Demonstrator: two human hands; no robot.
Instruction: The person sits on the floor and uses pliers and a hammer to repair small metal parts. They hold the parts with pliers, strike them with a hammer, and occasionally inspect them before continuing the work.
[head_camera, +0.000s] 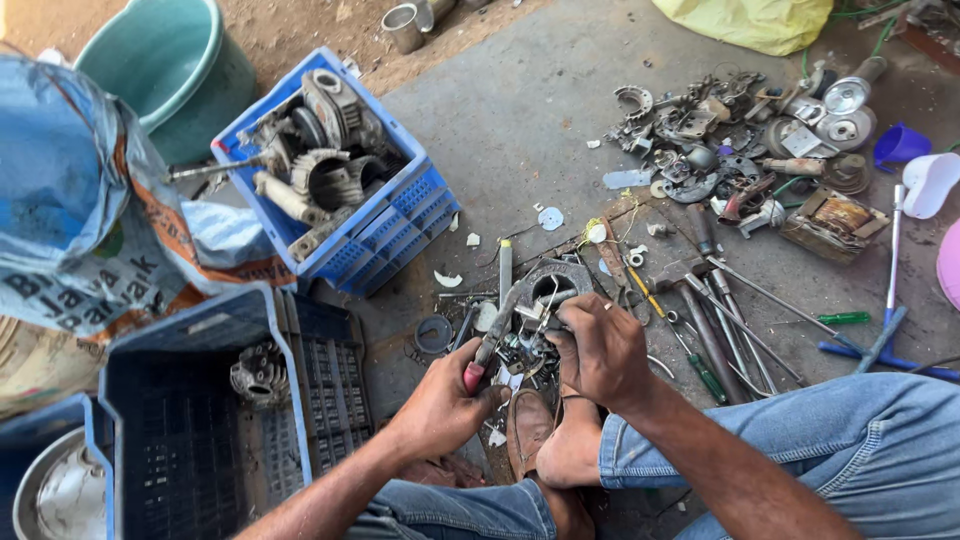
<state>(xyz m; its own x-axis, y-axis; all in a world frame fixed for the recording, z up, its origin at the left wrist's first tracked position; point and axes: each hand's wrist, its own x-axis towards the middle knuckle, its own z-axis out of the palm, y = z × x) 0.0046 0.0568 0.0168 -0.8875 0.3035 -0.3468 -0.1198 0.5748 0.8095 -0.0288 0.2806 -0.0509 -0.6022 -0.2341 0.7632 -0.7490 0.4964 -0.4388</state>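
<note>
I see left hand (440, 395) gripping red-handled tool (487, 350) | right hand (598, 350) clasping metal housing (545, 290) on concrete floor (520, 130) | near dark crate (200, 420): one motor part | farther blue crate (385, 235): several motor parts | green tub (170, 60) beyond.

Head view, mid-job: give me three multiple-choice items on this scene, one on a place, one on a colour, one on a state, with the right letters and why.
1. Where does the blue crate full of motor parts stand?
A. up and left of the hands
B. right of the tool row
C. on the person's lap

2. What colour is the bucket at the top left?
A. red
B. green
C. black

3. What is the left hand doing?
A. resting open on the floor
B. gripping a red-handled tool
C. holding a cup

Answers:
1 A: it stands on the floor beyond the left hand.
2 B: its wall is teal green.
3 B: its fingers close round the handle, while the right hand steadies the metal part.
</note>
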